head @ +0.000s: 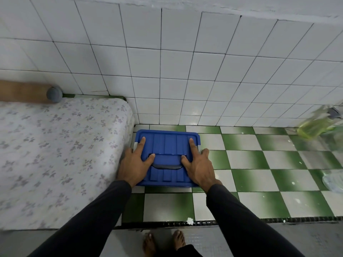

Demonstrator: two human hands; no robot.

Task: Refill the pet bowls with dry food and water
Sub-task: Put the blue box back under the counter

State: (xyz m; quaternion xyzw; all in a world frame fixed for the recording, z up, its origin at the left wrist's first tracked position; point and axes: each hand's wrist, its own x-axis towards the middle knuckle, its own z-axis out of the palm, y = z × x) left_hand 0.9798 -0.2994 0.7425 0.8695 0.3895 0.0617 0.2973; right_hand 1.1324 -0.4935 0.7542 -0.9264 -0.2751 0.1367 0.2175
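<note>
A blue plastic storage box (pixel 168 143) with a ribbed lid and a dark carry handle (pixel 166 166) stands on the green-and-white floor, in the corner between the mattress and the tiled wall. My left hand (pixel 134 164) grips the lid's left edge, thumb by the handle, index finger laid flat on top. My right hand (pixel 199 165) holds the right edge the same way. The lid sits on the box. No pet bowls, dry food or water show in view.
A floral mattress (pixel 61 156) fills the left side, touching the box. A brown roll with a grey cap (pixel 53 93) lies behind it. A yellow-green bottle (pixel 313 127) and a clear plastic item (pixel 334 182) are at the right. My bare feet (pixel 164 242) stand behind a dark floor strip (pixel 241 220).
</note>
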